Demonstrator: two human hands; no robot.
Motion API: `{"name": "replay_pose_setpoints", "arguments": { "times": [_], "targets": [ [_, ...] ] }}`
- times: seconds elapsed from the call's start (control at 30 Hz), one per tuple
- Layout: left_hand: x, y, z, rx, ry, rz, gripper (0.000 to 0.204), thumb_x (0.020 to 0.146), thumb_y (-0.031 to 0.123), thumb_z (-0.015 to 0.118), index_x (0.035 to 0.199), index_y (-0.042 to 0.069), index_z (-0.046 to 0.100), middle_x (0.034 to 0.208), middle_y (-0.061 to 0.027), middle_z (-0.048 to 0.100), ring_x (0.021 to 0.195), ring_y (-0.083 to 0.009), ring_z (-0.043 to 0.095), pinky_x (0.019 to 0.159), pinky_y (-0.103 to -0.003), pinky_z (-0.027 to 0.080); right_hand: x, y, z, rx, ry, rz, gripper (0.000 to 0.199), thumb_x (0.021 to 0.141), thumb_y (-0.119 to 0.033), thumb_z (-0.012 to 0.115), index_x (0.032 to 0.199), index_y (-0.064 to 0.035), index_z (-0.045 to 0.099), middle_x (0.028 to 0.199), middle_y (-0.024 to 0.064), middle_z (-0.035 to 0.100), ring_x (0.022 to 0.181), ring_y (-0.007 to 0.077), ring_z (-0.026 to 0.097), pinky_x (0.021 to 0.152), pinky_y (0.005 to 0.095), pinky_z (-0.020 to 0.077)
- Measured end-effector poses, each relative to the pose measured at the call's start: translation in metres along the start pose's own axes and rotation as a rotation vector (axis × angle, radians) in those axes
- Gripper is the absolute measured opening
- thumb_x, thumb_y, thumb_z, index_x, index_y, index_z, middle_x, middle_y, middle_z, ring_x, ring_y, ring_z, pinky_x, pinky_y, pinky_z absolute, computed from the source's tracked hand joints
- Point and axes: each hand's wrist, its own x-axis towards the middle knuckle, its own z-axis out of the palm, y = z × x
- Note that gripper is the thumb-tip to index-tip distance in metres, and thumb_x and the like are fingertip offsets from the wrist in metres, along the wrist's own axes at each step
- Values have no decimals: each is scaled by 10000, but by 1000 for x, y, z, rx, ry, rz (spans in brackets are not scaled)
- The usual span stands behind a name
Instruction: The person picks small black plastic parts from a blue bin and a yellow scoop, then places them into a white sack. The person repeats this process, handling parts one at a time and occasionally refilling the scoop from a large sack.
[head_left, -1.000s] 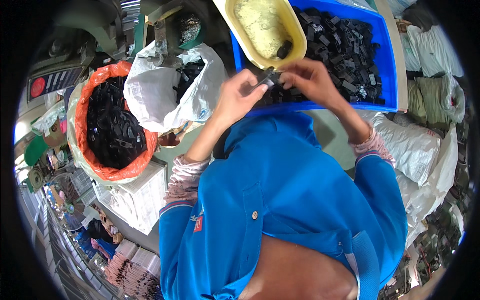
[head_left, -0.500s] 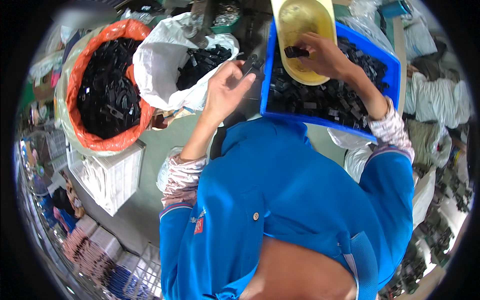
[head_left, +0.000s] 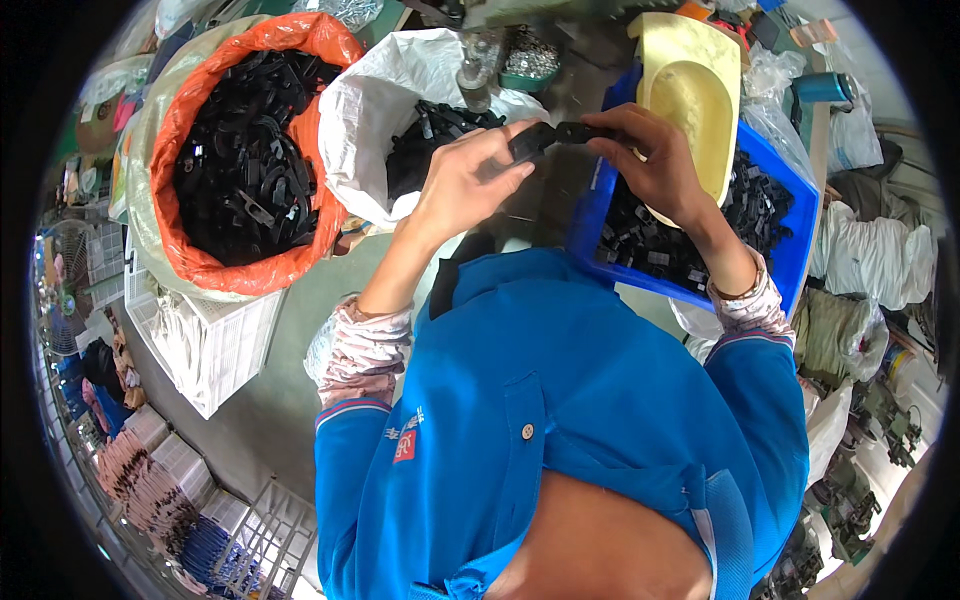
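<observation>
My left hand (head_left: 468,178) is closed on a flat black plastic part (head_left: 531,142), pinched between thumb and fingers. My right hand (head_left: 652,155) pinches a smaller black piece (head_left: 574,132). The two pieces meet end to end, or nearly so; I cannot tell whether they are joined. Behind my right hand a pale yellow tray (head_left: 727,60) rests on a blue bin (head_left: 655,270) full of small black parts (head_left: 752,200). Left of my left hand stands a white sack (head_left: 352,130) with black parts inside.
An orange-lined sack (head_left: 165,215) full of long black parts stands at the far left, above a white plastic crate (head_left: 225,365). A green bowl of small metal pieces (head_left: 530,62) sits at the back beside a machine post (head_left: 474,85). At the right lies a blue-green cylinder (head_left: 824,88).
My right hand has come left from over the yellow tray with its black piece, up to the part in my left hand. The view has shifted, so the containers sit differently in it.
</observation>
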Motion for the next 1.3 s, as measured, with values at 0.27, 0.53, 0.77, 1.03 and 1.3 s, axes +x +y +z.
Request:
{"name": "replay_pose_setpoints", "arguments": {
  "times": [0.27,0.53,0.77,1.03,1.3],
  "targets": [
    [20,-18,-55,215,-64,208,259,774,48,743,735,-2,492,1192,-163,684,745,-265,611,698,-340,518,40,-4,44,20,79,-16,242,861,-20,698,1102,-19,692,992,110,638,833,192,658,686,287,520],
    [42,-35,-103,355,-93,291,425,778,94,749,1190,26,672,751,-129,628,669,-261,582,629,-350,499,79,0,88,57,177,-54,284,856,43,696,1138,26,672,1038,96,637,838,142,678,735,246,572],
    [70,-44,-127,370,-170,419,409,754,64,746,1158,42,688,742,-117,626,654,-267,589,594,-345,485,90,-6,105,68,375,12,221,862,55,689,1082,46,672,995,97,676,836,153,690,724,238,568],
    [105,-61,-123,407,-295,386,383,813,188,744,1181,108,675,705,-51,554,616,-255,557,573,-331,457,101,1,96,74,443,168,181,876,-38,713,1040,34,693,847,108,720,736,142,682,666,263,548],
    [103,-69,-135,288,-357,283,305,822,200,752,1090,78,672,779,-58,626,601,-160,545,571,-306,442,97,39,69,359,274,240,288,942,-149,633,1183,7,657,986,119,698,834,148,660,747,294,549]
  ]
}}
